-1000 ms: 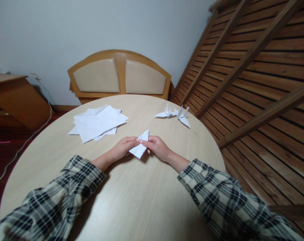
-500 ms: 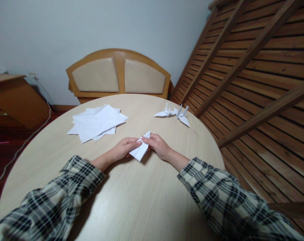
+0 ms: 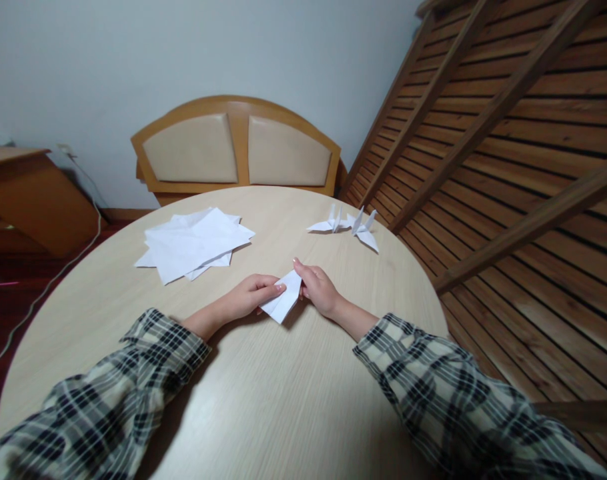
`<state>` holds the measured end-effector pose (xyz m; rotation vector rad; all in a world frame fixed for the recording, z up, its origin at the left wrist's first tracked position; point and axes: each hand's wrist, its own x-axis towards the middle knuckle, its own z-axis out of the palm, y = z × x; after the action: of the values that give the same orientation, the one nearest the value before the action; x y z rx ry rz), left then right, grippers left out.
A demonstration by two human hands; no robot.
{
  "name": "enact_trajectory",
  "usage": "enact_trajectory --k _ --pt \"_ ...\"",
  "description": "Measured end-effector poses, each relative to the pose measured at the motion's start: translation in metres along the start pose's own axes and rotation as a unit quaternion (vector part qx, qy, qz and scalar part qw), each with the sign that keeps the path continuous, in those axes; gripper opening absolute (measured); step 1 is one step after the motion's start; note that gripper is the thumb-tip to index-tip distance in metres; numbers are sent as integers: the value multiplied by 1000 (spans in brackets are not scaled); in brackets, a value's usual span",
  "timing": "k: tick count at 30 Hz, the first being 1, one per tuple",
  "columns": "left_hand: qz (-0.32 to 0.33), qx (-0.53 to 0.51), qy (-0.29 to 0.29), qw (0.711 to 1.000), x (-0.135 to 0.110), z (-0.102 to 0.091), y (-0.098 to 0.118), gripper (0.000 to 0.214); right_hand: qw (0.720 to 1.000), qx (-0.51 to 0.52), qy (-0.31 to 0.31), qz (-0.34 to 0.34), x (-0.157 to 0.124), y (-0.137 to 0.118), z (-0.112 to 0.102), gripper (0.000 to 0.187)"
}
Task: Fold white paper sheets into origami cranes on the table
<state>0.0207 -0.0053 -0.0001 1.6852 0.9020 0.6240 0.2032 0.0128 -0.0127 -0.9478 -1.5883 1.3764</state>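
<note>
A small piece of folded white paper (image 3: 285, 301) is held between my two hands, just above the middle of the table. My left hand (image 3: 251, 295) pinches its left side, thumb on top and fingers beneath. At the upper right corner, my right hand (image 3: 319, 289) grips the paper with its thumb pointing up near the tip; its other fingers are partly hidden behind the paper. The paper's lower corner points toward me, and a crease line shows on its face.
The round wooden table (image 3: 263, 413) carries a loose stack of white paper sheets (image 3: 198, 241) at the back left. Folded paper cranes (image 3: 364, 233) stand at the back right. Beyond the table is a padded headboard (image 3: 288, 152); slatted wood (image 3: 508, 153) leans on the right.
My right thumb has moved off the paper's face up to its upper corner. The pointed top of the folded paper no longer shows. My left hand has barely moved.
</note>
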Motion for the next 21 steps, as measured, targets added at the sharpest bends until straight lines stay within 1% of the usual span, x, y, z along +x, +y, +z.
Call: enact_trajectory --k 4,8,10,13,16,19,21 --pt "6 2 -18 1000 -1 0 2 38 999 -28 13 -23 0 -4 -2 60" --pt "19 -26 -26 999 0 0 3 30 996 -53 57 -49 3 -4 -5 58" --pt "23 -34 -21 999 1 1 2 28 992 -59 82 -74 5 -3 -8 50" --pt "22 -37 18 999 4 2 0 27 984 -66 114 -118 7 -2 -10 35" --pt "30 -51 82 995 6 3 -5 28 978 -85 131 -140 6 -1 -10 36" --pt "41 -60 133 988 9 2 -11 27 976 -110 118 -146 3 -2 -8 29" --pt "41 -61 155 985 10 2 -14 27 976 -126 102 -146 1 -3 -6 24"
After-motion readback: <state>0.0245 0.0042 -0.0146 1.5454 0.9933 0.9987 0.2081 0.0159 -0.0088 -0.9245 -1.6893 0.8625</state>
